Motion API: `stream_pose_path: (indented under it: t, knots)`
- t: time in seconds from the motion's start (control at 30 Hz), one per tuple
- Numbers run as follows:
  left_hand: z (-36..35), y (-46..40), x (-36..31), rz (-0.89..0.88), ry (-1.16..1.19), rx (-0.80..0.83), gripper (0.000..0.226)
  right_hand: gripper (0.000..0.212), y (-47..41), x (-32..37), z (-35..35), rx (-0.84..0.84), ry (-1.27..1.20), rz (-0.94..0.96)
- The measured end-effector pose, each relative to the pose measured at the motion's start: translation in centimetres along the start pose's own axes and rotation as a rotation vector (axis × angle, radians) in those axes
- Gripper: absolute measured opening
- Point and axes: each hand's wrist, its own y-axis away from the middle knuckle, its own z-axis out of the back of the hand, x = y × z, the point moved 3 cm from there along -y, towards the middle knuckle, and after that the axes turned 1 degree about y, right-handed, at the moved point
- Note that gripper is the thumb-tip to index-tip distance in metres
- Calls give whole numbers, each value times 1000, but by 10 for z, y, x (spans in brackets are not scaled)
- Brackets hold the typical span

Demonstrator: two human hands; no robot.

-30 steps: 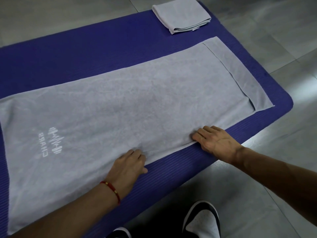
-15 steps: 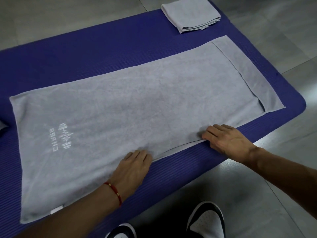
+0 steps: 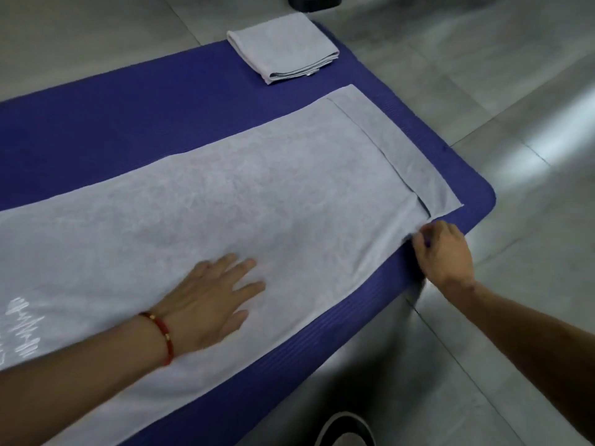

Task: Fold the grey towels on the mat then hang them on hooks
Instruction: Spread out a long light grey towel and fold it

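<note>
A long grey towel lies spread flat along the purple mat, its white logo at the left edge of view. A narrow band at its right end is folded over. My left hand lies flat on the towel near its front edge, fingers spread, a red bracelet on the wrist. My right hand is at the towel's near right corner, fingers curled and pinching the edge there. A second grey towel, folded into a square, sits at the mat's far end.
Grey tiled floor surrounds the mat. My shoe shows at the bottom edge, just off the mat's front side. A dark object stands on the floor beyond the folded towel.
My right hand slid right along the front edge to the towel's corner and curled onto it. My left hand moved further onto the towel and spread flat. The view shifted right.
</note>
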Motion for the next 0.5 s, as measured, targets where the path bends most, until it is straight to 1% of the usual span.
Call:
stream_pose_path:
  t: [0.03, 0.1, 0.17, 0.23, 0.3, 0.37, 0.4, 0.5]
  knots:
    - [6, -17, 7, 10, -12, 69, 57, 36, -13, -13, 1, 19, -38, -141]
    - [16, -48, 13, 58, 4, 179, 64, 47, -33, -23, 5, 54, -127, -354]
    - [20, -72, 16, 125, 40, 217, 74, 49, -47, -21, 7, 56, -281, -514]
    - [22, -91, 17, 176, 66, 201, 76, 44, -59, -19, 4, 46, -434, -670]
    - [22, -108, 16, 186, 53, 148, 71, 34, -69, -18, 0, 41, -498, -759]
    - [17, -122, 21, 231, 30, 133, 63, 27, -72, -23, -3, 5, -504, -800]
    - [14, -128, 27, 272, 34, 133, 60, 24, -73, -28, -5, -21, -512, -798]
    - [11, -140, 52, 453, 44, 111, 60, 27, -71, -36, -8, -57, -499, -806]
